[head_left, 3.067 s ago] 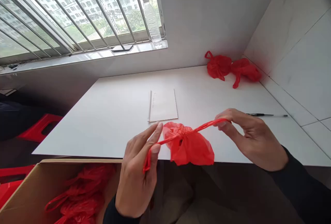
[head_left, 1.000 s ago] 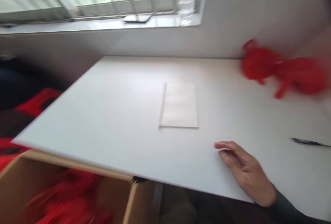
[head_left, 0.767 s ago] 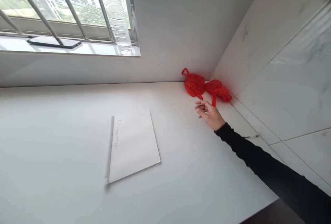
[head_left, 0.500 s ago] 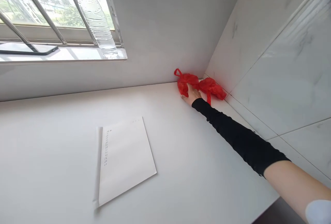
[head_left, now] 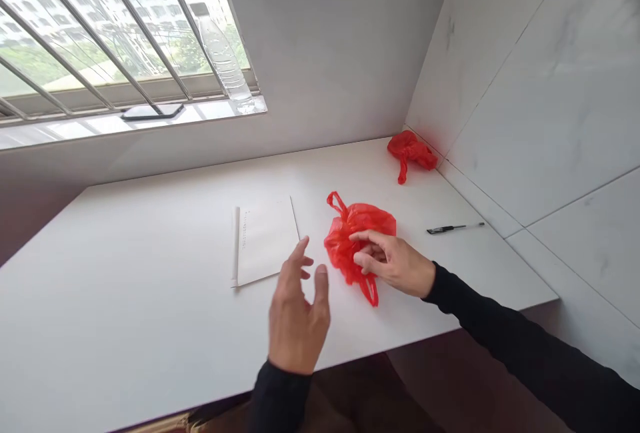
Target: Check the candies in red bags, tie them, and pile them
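Observation:
A crumpled red plastic bag [head_left: 363, 216] lies on the white table, one loop handle pointing toward the wall and another toward the table's front edge. My right hand [head_left: 395, 263] is over the bag's right side, thumb and index finger apart and the other fingers curled. Nothing shows in its grasp; whether the fingertips touch the plastic I cannot tell. To the left of the bag, my left hand [head_left: 297, 310] is raised with thumb and fingers spread, holding nothing. Just beyond it lies a white notebook [head_left: 265, 240] with a column of small handwriting.
Another red plastic bag [head_left: 411, 150] sits in the far right corner against the tiled wall. A black pen [head_left: 453, 228] lies on the right of the table [head_left: 150, 300]. On the windowsill stand a clear bottle [head_left: 223, 56] and a flat dark-edged phone-like object [head_left: 153, 112].
One red bag has come from the back corner to the middle front of the table. My right hand has drawn back with it, and my left hand has entered the view.

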`<state>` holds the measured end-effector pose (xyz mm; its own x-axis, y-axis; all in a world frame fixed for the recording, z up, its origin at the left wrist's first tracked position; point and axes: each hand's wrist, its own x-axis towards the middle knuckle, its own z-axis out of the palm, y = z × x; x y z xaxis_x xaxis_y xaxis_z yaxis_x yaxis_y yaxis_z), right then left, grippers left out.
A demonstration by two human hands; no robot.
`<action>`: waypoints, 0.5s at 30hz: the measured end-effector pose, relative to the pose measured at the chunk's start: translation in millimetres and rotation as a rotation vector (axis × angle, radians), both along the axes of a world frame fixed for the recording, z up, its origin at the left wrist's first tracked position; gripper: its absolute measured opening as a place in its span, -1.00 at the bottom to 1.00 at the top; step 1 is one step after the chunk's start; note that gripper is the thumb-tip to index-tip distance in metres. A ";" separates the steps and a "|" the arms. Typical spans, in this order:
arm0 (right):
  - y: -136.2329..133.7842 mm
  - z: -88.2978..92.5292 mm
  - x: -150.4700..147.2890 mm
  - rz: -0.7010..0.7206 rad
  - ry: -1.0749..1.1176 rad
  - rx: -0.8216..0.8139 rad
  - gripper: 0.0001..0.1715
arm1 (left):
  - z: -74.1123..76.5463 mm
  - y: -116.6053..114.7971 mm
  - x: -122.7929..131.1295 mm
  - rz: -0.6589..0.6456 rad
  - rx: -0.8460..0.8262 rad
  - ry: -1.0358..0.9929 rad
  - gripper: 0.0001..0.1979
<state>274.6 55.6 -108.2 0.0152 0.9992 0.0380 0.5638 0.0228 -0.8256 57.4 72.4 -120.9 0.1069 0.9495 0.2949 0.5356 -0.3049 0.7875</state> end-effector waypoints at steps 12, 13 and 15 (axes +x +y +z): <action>-54.7 -33.4 -6.1 0.004 -0.149 0.323 -0.80 | -22.0 -47.6 -14.2 0.074 -0.040 0.047 -0.83; -57.0 -31.8 -1.1 -0.036 -0.144 0.326 -0.82 | -20.4 -48.2 -22.5 0.128 -0.033 0.036 -0.81; -62.5 -27.1 8.2 -0.113 -0.143 0.319 -0.82 | -17.6 -50.8 -34.8 0.228 -0.010 0.022 -0.78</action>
<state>282.8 -6.9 -135.4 0.0970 0.9289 0.3574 0.6867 0.1975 -0.6996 22.6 21.6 -138.5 -0.1045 0.9529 0.2849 0.6068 -0.1659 0.7773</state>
